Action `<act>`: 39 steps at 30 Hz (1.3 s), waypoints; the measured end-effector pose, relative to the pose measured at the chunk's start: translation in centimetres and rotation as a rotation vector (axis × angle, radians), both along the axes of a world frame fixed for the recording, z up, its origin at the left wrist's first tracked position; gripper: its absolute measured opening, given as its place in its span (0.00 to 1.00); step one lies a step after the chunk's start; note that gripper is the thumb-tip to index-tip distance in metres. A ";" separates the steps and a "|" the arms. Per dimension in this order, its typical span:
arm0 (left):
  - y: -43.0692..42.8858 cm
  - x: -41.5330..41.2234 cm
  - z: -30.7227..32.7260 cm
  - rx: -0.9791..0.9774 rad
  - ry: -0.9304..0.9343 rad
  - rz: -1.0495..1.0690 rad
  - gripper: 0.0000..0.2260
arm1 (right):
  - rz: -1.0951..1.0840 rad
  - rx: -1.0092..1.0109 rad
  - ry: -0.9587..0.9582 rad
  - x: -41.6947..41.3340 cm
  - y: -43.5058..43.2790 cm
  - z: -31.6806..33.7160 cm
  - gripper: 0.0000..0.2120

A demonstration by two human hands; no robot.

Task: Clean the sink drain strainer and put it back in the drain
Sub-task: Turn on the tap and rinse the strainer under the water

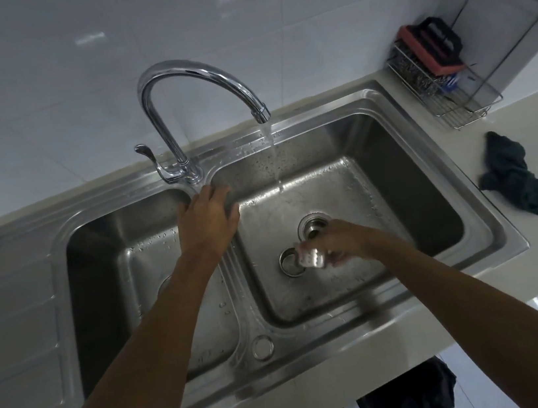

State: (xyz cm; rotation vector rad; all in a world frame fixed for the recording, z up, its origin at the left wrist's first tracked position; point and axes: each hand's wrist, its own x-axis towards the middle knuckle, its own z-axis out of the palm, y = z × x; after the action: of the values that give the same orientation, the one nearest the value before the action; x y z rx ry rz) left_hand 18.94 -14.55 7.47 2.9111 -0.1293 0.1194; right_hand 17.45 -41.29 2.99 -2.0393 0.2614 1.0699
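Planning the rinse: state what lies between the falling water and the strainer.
Head view: between water and strainer, only bare wet basin floor; the open drain sits just beside.

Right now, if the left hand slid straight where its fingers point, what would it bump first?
Most likely the faucet base: the left hand rests flat on the divider between the two basins, fingers aimed at it, with nothing visible between.

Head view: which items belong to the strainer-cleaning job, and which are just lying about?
Job: strainer, gripped by right hand; open drain; running faucet; left hand resting on sink divider.
Lying about: dark cloth on counter; wire rack holding scrubber.
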 end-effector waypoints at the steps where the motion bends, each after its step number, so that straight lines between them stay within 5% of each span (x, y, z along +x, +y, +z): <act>1: 0.2 0.0 0.0 -0.004 -0.004 0.000 0.17 | 0.110 -0.065 0.051 -0.3 -0.2 -0.4 0.28; 5: 2.3 1.3 0.7 0.056 -0.062 0.053 0.16 | 0.521 -0.302 -0.035 -0.7 0.5 -1.1 0.20; 11: 7.2 4.9 3.7 0.148 -0.291 0.200 0.16 | 0.751 -0.597 -0.259 -0.4 0.8 -1.5 0.22; 16: 9.1 6.7 4.4 0.201 -0.282 0.308 0.22 | 0.602 -0.628 -0.662 1.6 1.3 -1.8 0.34; 22: 9.2 6.9 3.0 0.247 -0.077 0.378 0.25 | 0.065 -0.228 -0.775 4.7 3.5 0.4 0.41; 39: 9.2 8.4 2.6 0.088 -0.012 0.245 0.27 | 0.043 -0.231 -0.829 4.0 3.7 0.4 0.40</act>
State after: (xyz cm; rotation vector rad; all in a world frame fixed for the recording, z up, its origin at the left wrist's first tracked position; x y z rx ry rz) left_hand 27.36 -5.35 10.05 3.0021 0.2268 0.1752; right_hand 21.40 -37.59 3.39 -2.5125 -0.0970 0.1510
